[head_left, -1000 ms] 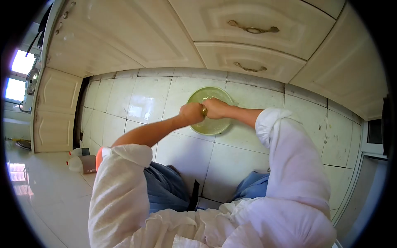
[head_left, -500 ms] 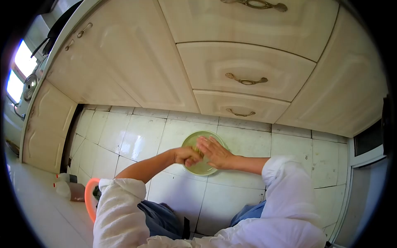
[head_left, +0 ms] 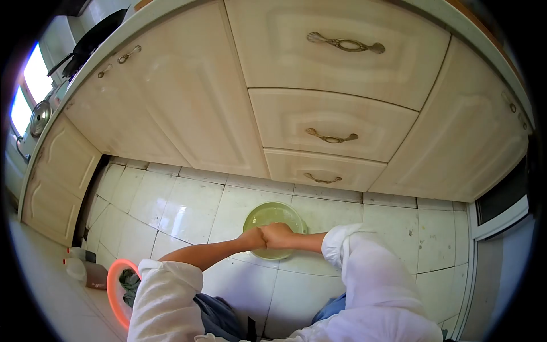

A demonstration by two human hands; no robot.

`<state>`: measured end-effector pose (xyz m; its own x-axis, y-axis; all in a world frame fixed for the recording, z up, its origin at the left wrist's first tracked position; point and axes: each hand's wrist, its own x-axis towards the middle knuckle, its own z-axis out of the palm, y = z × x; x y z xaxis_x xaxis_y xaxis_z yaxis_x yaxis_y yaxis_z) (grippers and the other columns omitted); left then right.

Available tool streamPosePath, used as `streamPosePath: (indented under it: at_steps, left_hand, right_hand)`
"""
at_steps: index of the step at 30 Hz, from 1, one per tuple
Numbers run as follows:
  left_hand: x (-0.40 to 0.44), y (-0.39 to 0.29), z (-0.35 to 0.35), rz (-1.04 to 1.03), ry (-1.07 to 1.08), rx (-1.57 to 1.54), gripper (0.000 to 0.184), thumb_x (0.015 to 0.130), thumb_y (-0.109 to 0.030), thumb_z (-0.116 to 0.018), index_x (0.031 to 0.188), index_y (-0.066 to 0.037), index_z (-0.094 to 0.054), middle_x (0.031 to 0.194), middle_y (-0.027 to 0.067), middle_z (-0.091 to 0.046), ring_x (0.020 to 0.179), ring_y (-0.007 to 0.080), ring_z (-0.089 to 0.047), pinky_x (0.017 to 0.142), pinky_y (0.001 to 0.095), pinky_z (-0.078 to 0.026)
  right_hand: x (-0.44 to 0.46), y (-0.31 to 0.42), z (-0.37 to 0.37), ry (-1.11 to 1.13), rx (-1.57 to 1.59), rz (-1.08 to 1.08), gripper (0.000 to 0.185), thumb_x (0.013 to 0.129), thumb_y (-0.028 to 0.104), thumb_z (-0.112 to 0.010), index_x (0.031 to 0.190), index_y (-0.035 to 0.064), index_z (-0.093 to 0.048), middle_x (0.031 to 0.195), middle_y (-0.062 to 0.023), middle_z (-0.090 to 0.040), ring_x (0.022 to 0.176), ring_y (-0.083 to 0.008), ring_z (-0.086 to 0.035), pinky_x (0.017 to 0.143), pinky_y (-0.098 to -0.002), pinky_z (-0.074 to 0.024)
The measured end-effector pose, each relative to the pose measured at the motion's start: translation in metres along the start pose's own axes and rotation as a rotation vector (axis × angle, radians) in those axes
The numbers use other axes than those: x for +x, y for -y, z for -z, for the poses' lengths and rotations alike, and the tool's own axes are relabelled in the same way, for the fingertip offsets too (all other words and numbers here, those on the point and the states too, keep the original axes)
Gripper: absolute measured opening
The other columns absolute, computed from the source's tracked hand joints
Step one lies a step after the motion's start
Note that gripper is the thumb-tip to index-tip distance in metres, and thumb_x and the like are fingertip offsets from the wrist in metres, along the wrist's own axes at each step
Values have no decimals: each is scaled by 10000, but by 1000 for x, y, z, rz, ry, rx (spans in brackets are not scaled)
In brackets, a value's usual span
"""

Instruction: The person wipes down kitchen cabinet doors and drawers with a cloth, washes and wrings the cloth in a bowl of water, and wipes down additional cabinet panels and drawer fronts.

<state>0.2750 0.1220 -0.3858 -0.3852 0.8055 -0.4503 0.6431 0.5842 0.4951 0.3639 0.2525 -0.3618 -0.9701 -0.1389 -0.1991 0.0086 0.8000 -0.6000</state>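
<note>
A round light-green basin (head_left: 274,213) sits on the tiled floor in front of me. Over its near part, my left hand (head_left: 252,239) and my right hand (head_left: 277,235) are closed and pressed against each other. Both sets of fingers are curled, and whatever lies between them is hidden. The inside of the basin looks pale and shiny; I cannot tell how much liquid it holds.
Cream cabinets with drawers (head_left: 336,117) rise just beyond the basin. To the left stand an orange-rimmed tub (head_left: 111,296) with dark green stuff inside and plastic jugs (head_left: 85,272). A black wok (head_left: 97,37) is up on the counter.
My right hand was open and flat against my left, with something yellowish between them; now both are closed together and the yellowish thing is out of sight. The view has tilted up.
</note>
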Motion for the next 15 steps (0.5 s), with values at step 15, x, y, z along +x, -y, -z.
streamPosePath:
  at_steps: [15]
  left_hand:
    - [-7, 0, 20, -686, -356, 570, 151, 711, -207, -617, 823, -111, -585, 627, 77, -572, 602, 295, -617, 550, 413, -501]
  right_hand:
    - [-20, 2, -21, 427, 1377, -493, 243, 695, 3, -600, 659, 137, -400, 543, 37, -336, 390, -78, -253, 372, -280, -165]
